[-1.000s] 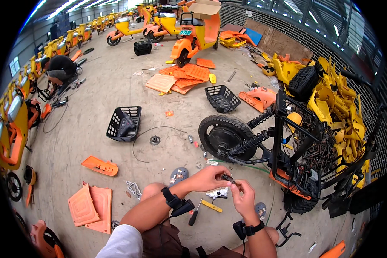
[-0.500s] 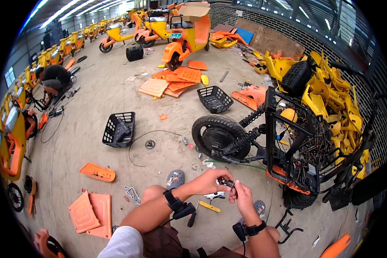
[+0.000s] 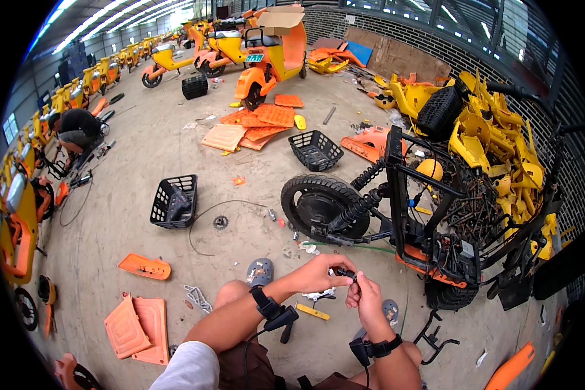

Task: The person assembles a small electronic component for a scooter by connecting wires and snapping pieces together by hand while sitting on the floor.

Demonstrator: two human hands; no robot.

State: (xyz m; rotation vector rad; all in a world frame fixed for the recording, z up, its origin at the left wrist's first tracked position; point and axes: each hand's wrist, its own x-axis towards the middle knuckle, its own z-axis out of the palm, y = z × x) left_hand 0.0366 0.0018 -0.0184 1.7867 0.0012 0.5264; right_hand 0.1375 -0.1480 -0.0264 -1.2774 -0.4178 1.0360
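While both hands pinch, small black connector (image 3: pixel 344 273) between fingertips.

Left hand (image 3: pixel 315 274) and right hand (image 3: pixel 365 300) meet, fingertips pinched, grip seemingly closed; forearms raised.

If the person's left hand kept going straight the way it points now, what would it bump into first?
The left hand points right, its fingertips on a small dark part that the right hand also pinches. Past those, probably the stripped scooter frame, though depth is hard to judge.
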